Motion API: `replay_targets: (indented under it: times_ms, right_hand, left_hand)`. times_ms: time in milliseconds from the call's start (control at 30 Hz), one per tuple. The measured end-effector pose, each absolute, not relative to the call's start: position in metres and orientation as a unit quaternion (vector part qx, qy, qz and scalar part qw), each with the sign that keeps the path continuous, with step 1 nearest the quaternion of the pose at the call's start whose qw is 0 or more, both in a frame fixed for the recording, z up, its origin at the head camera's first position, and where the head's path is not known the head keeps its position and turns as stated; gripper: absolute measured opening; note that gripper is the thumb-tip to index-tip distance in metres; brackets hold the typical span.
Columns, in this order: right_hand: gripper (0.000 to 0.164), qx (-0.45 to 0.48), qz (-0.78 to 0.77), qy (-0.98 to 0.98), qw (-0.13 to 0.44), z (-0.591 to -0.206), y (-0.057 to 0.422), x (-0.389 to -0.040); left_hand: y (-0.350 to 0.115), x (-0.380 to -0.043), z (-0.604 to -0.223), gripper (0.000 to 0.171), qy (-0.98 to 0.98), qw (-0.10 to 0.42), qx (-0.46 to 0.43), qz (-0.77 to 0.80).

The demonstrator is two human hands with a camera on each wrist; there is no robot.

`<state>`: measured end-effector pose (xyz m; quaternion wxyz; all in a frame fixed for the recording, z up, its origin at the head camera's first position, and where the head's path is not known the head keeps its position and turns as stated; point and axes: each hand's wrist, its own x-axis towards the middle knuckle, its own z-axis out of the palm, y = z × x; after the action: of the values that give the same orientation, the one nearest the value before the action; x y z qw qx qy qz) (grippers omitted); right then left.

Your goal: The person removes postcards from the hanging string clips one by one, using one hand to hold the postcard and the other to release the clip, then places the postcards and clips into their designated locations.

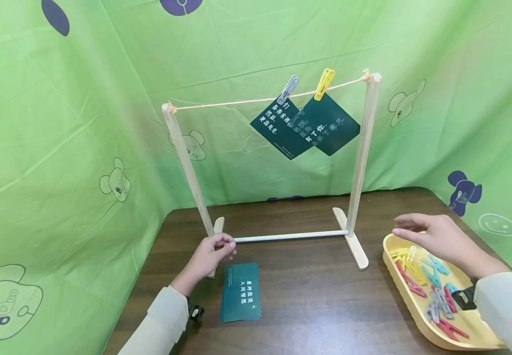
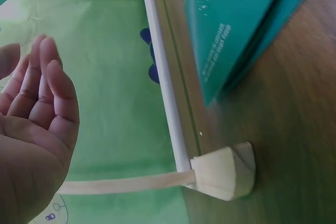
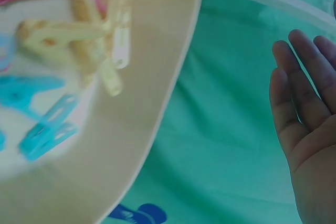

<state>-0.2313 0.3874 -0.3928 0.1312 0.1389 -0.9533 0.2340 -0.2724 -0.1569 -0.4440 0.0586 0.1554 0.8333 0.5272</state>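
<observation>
My left hand [image 1: 209, 256] hovers by the foot of the frame's left post, above the far end of a stack of dark green printed cards [image 1: 241, 292]. Its fingers bend loosely, and the left wrist view shows nothing in them. Over the far side of a yellow tray [image 1: 408, 301], my right hand [image 1: 442, 239] is held with relaxed fingers and holds nothing. Several red, yellow, blue and grey clothespins [image 1: 435, 266] lie in the tray. A grey clothespin [image 1: 288, 89] and a yellow clothespin [image 1: 325, 84] clip two overlapping green cards [image 1: 278, 130] to an orange string [image 1: 238, 102].
The string spans a wooden frame with a left post [image 1: 187, 162], a right post [image 1: 364, 153] and a white lower bar [image 1: 291, 236]. Its feet stand on a brown table [image 1: 309, 291]. A green patterned cloth [image 1: 256, 182] hangs behind and at both sides.
</observation>
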Motion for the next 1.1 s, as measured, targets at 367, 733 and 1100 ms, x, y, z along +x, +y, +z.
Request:
replay_targets:
  times_ms: [367, 733, 1100]
  right_hand:
    - [0.029, 0.145, 0.297, -0.931, 0.156, -0.372, 0.360, -0.236]
    - [0.032, 0.134, 0.335, -0.916, 0.173, -0.354, 0.343, -0.243]
    - [0.031, 0.163, 0.360, -0.897, 0.200, -0.331, 0.315, -0.253]
  left_hand:
    - [-0.144, -0.281, -0.440, 0.027, 0.818, 0.036, 0.177, 0.546]
    - [-0.136, -0.284, -0.431, 0.025, 0.807, -0.016, 0.158, 0.569]
    - [-0.126, -0.295, -0.417, 0.025, 0.784, -0.034, 0.157, 0.599]
